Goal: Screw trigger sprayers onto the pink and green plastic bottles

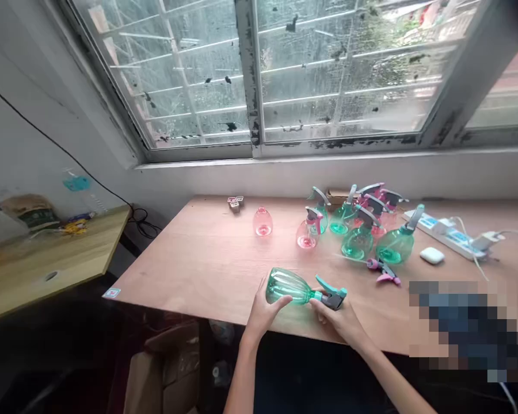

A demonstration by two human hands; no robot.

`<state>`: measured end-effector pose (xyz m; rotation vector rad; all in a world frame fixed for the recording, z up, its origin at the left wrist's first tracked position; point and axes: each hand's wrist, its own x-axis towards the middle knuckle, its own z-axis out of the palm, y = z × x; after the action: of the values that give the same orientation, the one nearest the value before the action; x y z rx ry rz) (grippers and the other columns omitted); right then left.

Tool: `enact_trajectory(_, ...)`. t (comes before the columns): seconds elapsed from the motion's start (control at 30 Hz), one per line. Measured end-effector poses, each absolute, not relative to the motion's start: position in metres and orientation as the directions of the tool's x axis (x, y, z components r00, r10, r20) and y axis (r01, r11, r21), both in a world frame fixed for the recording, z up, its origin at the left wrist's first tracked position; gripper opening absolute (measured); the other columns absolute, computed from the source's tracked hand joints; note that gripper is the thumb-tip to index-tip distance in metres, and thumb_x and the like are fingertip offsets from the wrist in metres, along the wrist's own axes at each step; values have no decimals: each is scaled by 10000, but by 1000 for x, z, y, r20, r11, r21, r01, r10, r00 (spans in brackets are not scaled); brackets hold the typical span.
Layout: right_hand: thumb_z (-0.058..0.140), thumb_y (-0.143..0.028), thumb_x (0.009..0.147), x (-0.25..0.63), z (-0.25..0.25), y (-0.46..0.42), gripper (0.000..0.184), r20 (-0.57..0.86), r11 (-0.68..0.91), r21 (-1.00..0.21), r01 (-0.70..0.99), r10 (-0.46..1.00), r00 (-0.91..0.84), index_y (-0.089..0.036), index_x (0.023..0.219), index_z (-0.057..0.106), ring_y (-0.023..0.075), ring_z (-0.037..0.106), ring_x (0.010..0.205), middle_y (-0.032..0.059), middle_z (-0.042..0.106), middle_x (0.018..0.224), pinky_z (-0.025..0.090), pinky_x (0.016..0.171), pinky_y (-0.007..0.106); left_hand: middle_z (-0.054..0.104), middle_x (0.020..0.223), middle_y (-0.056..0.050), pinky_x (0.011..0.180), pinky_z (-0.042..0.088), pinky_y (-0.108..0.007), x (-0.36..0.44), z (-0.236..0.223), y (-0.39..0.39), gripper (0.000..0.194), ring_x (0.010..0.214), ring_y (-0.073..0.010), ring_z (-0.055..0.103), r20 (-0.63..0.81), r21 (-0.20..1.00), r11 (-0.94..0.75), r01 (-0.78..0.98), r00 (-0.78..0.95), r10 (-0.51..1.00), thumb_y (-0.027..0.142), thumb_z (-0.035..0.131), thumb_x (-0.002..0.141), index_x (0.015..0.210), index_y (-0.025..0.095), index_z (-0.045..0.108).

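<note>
A green translucent spray bottle (290,286) lies on its side near the front edge of the wooden table (198,264). My left hand (265,310) wraps round the bottle's body. My right hand (339,315) grips the bottle's teal and grey trigger head (333,294) at the neck. Both hands are closed on the bottle.
Further back stand several green and pink spray bottles (362,227), a headless pink bottle (263,222) and a loose pink trigger head (383,270). A white power strip (446,236) and a white earbud case (431,255) lie at the right. A second table (47,259) stands left, below the window.
</note>
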<state>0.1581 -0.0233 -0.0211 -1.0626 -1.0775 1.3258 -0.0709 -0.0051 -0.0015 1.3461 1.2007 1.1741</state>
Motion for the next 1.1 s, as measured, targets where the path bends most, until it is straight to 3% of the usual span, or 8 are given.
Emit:
enact_trajectory(0.2,908,-590,797,157,-37,-19,467,41,66,-974,-216,992,120,-175,963,774,167,552,495,18,702,673,451,513,323,644,1538,-98,1257,412,-495,-75,-8,-3,924,1482,-368,548,115,991,-126,52,185,976,357,915,787,1599,265,484)
enact_trajectory(0.3,908,-598,787,155,-36,-18,470,57,85,-972,-221,990,131,-172,931,772,166,548,492,21,698,663,457,516,325,653,1523,-101,1254,416,-492,-74,-4,0,973,1459,-375,568,108,992,-120,47,211,971,364,955,737,1585,256,490)
enact_trajectory(0.47,924,-561,782,155,-31,-20,465,71,90,-973,-213,993,97,-173,1001,790,162,556,527,-9,665,658,459,549,315,714,1423,-120,1227,439,-512,-71,5,-1,686,1424,-378,598,99,994,-107,34,182,978,455,857,854,1454,222,620)
enact_trajectory(0.53,920,-553,790,157,-29,-20,463,76,91,-975,-205,994,77,-176,1030,801,158,542,543,-26,633,644,449,557,309,723,1408,-112,1238,426,-517,-70,5,-1,669,1438,-382,583,102,994,-107,20,160,982,424,888,821,1414,223,652)
enact_trajectory(0.7,904,-572,805,160,-31,-19,474,90,100,-974,-205,994,59,-174,1036,790,169,528,556,-34,598,609,450,569,318,696,1456,-96,1247,431,-531,-71,-2,-1,933,1430,-379,591,93,995,-87,-41,170,981,311,971,694,1532,252,567)
enact_trajectory(0.87,921,-581,786,158,-33,-25,467,76,101,-969,-227,990,116,-175,958,768,162,526,535,-12,636,643,436,557,318,635,1540,-145,1250,426,-528,-72,1,-7,1034,1464,-397,559,58,996,-46,-72,170,984,381,989,694,1594,235,502)
enact_trajectory(1.0,932,-576,775,154,-28,-30,454,55,96,-958,-269,986,156,-187,910,742,152,517,514,-8,653,655,414,520,299,526,1651,-187,1263,396,-509,-67,11,-13,936,1563,-415,440,23,997,-14,-80,112,993,535,883,822,1605,209,487)
enact_trajectory(1.1,945,-527,784,153,-29,-28,430,46,95,-955,-280,983,176,-172,901,733,146,516,485,-17,631,597,400,504,285,650,1531,-196,1247,405,-550,-63,14,-16,794,1492,-436,531,30,997,-22,-80,98,995,526,848,865,1530,178,587)
